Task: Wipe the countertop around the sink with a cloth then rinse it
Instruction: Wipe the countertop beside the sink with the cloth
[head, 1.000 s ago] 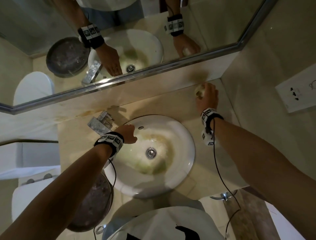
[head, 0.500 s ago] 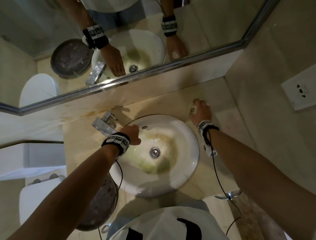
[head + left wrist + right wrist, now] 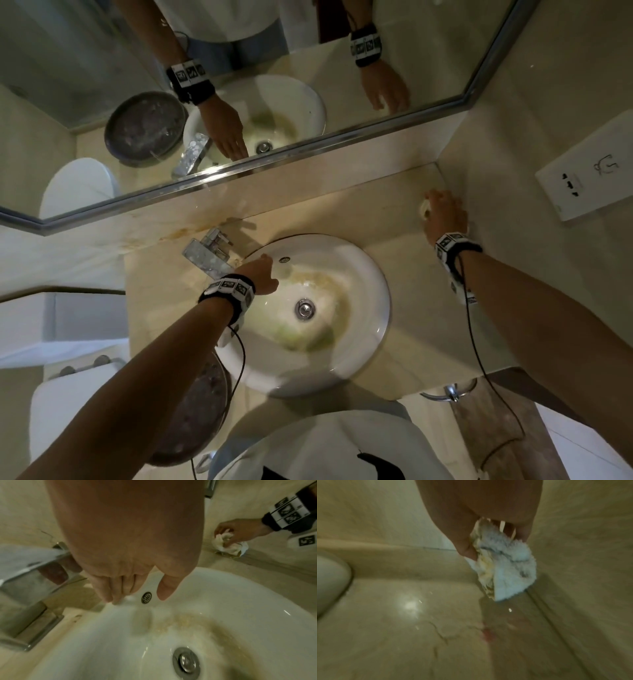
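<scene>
My right hand (image 3: 443,214) grips a crumpled white cloth (image 3: 424,209) and presses it on the beige countertop (image 3: 359,212) at the far right corner, against the side wall. The right wrist view shows the cloth (image 3: 503,568) bunched between thumb and fingers, its lower end on the wet counter (image 3: 402,628). In the left wrist view the same cloth (image 3: 228,545) lies under the right hand (image 3: 240,531). My left hand (image 3: 262,274) rests with straight fingers on the back rim of the round white sink (image 3: 363,359), beside the overflow hole (image 3: 146,597), holding nothing.
A chrome faucet (image 3: 209,251) stands just left of my left hand. A mirror (image 3: 239,85) runs along the back wall. A wall socket (image 3: 589,174) sits on the right wall. A dark round basin (image 3: 202,404) and a toilet (image 3: 68,394) are at lower left.
My right hand with the cloth has slid from beside the sink's far rim out to the right corner of the counter. My left hand has stayed on the sink rim.
</scene>
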`<state>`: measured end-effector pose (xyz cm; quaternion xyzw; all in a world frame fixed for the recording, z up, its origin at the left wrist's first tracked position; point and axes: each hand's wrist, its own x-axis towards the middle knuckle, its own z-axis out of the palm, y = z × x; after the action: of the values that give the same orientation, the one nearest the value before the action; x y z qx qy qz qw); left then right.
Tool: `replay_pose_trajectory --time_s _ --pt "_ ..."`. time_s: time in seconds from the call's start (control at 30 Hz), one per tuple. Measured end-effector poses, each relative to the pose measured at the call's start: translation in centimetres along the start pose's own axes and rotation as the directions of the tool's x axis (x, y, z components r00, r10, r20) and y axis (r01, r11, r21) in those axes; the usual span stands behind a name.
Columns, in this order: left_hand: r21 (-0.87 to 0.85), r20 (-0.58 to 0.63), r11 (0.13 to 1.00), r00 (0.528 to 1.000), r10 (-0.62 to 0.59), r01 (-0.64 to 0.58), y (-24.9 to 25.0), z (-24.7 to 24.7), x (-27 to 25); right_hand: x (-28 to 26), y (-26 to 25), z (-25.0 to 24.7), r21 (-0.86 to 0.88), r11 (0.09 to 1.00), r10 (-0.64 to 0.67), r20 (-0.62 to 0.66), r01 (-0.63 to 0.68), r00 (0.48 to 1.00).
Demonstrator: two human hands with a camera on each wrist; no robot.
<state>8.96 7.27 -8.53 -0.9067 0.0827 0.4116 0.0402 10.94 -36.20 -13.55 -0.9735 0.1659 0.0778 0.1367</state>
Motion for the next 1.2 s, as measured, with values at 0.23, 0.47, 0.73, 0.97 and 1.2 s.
replay_pose_trajectory --time_s 0.23,0.47,0.73,0.97,1.2 --pt "-0.086 -0.096 0.991 0.991 0.092 -0.101 1.4 4.7 -3.4 -5.1 3.0 3.2 -0.079 0.994 0.094 0.211 -0.078 0.973" --pt "-0.075 -0.093 0.985 0.984 0.151 -0.158 5.1 6.5 -6.3 -12.8 -0.9 5.4 -0.063 0.991 -0.094 0.292 0.117 0.952" --pt "0.048 -0.012 0.965 0.966 0.258 -0.257 6.7 10.6 -10.3 -18.4 -1.7 4.7 -0.087 0.994 -0.034 0.299 0.063 0.954" --pt "0.151 -0.009 0.960 0.970 0.241 -0.237 1.5 15.3 -11.7 -25.0 2.2 2.0 -0.010 0.944 0.329 0.040 -0.329 0.943" --pt "0.232 0.004 0.963 0.990 0.142 -0.139 0.0 16.0 -13.3 -30.2 8.5 4.3 0.258 0.722 0.664 0.002 -0.642 0.747"
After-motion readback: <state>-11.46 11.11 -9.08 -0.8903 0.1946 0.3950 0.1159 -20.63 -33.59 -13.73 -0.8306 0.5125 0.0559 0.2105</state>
